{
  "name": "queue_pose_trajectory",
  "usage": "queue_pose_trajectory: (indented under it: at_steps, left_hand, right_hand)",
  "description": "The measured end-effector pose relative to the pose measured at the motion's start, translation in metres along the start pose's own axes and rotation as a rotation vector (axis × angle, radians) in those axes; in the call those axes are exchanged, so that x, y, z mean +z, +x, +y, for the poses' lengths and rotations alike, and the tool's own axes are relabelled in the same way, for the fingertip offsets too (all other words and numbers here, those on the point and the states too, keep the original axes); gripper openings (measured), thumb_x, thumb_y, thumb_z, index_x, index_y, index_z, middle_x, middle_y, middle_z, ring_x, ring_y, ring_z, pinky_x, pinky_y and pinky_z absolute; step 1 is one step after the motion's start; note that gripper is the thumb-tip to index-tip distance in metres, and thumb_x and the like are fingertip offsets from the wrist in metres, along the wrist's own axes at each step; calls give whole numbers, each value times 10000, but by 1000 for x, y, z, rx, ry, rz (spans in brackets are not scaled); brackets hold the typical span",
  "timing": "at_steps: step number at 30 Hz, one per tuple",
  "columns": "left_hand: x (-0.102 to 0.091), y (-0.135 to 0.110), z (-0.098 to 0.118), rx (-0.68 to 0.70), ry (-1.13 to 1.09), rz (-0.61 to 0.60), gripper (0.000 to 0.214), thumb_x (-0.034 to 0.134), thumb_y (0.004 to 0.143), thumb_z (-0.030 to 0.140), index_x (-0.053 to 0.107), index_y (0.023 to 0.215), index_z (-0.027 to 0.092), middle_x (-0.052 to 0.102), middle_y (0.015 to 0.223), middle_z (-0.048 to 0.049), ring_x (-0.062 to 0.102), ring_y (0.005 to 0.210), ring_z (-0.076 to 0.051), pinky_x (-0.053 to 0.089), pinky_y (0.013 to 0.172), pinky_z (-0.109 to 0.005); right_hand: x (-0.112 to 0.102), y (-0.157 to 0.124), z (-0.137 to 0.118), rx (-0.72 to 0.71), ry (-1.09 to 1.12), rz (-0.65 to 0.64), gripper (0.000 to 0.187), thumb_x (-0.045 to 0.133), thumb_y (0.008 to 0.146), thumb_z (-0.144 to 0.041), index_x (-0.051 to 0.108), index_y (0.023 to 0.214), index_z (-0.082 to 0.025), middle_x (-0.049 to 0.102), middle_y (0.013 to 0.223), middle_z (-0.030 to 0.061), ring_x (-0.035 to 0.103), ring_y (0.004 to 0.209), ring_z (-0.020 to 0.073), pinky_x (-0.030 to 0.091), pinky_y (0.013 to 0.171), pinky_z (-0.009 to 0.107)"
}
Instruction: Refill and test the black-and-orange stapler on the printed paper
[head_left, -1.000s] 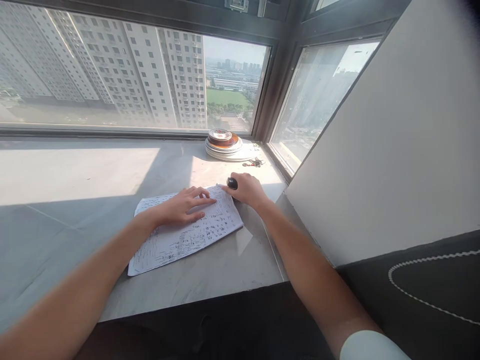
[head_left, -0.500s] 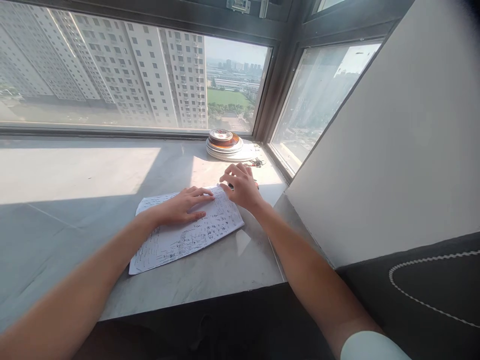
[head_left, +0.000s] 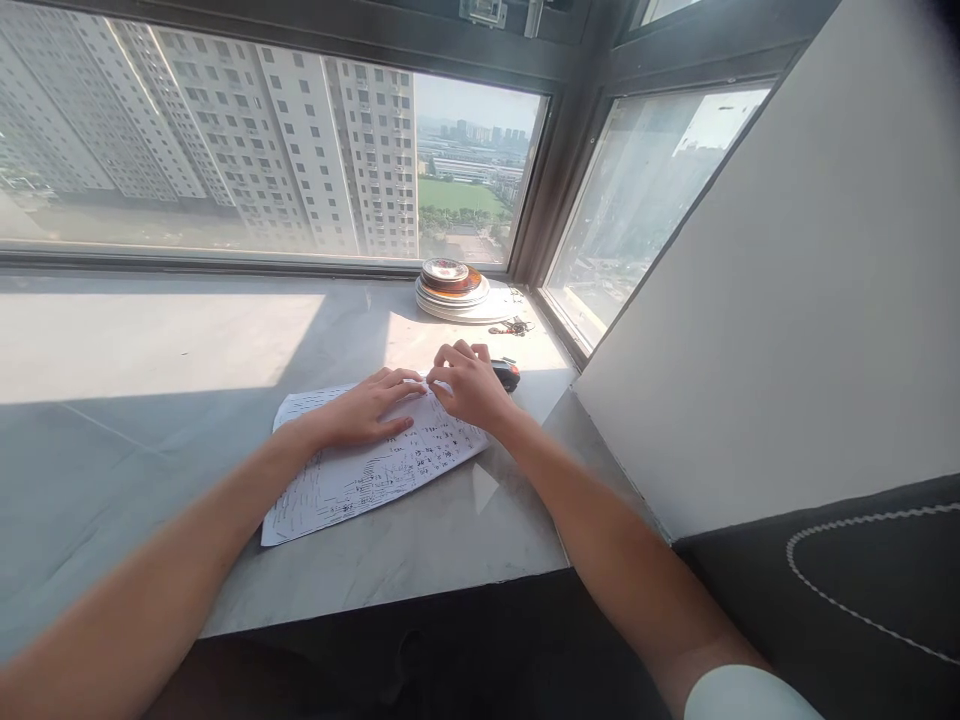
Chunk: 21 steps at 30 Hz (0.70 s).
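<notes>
A printed sheet of paper (head_left: 360,475) lies on the grey stone window sill (head_left: 150,420). My left hand (head_left: 367,408) rests flat on the sheet's upper middle, fingers stretched out. My right hand (head_left: 466,385) is at the sheet's far right corner, fingers curled and pinched on the paper's edge. A small black object (head_left: 508,373) lies on the sill just right of that hand, partly hidden by it.
A stack of plates (head_left: 454,290) with a small dark cluster of things (head_left: 514,326) beside it stands in the sill's far right corner by the windows. A white wall panel (head_left: 772,300) rises on the right. The sill's front edge (head_left: 390,605) drops to a dark surface.
My right hand has let go of the small black object, left it on the sill and come back to the paper's far corner, where its fingers have curled. The left hand stayed put.
</notes>
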<state>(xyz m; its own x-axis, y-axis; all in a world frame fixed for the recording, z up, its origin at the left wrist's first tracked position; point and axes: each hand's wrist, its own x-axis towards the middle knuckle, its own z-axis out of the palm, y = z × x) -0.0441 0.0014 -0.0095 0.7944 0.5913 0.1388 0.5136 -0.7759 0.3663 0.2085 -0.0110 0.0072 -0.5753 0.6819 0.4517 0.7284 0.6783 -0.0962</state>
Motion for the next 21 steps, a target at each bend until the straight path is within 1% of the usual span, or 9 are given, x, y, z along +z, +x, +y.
queue_pose_trajectory:
  at_steps: [4, 8, 13, 17, 21]
  left_hand:
    - [2, 0, -1, -8, 20, 14, 558, 535, 1012, 494, 480, 1546, 342, 460, 1589, -76, 399, 1455, -328, 375, 1196, -529]
    - [3, 1, -1, -19, 42, 17, 586, 525, 1014, 494, 450, 1572, 335, 488, 1567, -85, 419, 1433, -332, 374, 1190, -529]
    - [4, 1, -1, -33, 48, 32, 624, 518, 1013, 514, 424, 1596, 313, 498, 1557, -96, 426, 1423, -340, 364, 1195, -521]
    - [5, 2, -2, -23, 47, 22, 561, 509, 1022, 487, 467, 1566, 355, 491, 1556, -81, 422, 1423, -344, 352, 1196, -546]
    - [5, 2, 0, -29, 22, 52, 540, 538, 1010, 467, 510, 1533, 338, 493, 1548, -89, 430, 1421, -346, 371, 1197, -546]
  right_hand:
    - [0, 0, 0, 9, 6, -10, 220, 554, 1023, -223, 761, 947, -225, 637, 1099, 84, 472, 1043, 257, 276, 953, 441]
    - [0, 0, -1, 14, 13, -13, 215, 553, 1023, -228, 755, 952, -221, 643, 1088, 84, 483, 1041, 258, 276, 966, 445]
    - [1, 0, 0, 25, 30, 15, 215, 548, 1021, -216, 746, 935, -219, 650, 1076, 78, 490, 1032, 250, 291, 951, 434]
    - [0, 0, -1, 36, 32, 12, 224, 539, 1022, -213, 747, 939, -228, 649, 1087, 79, 482, 1031, 254, 300, 936, 429]
    - [0, 0, -3, 33, 14, 1, 232, 536, 1017, -204, 753, 940, -231, 646, 1097, 85, 473, 1041, 261, 292, 945, 442]
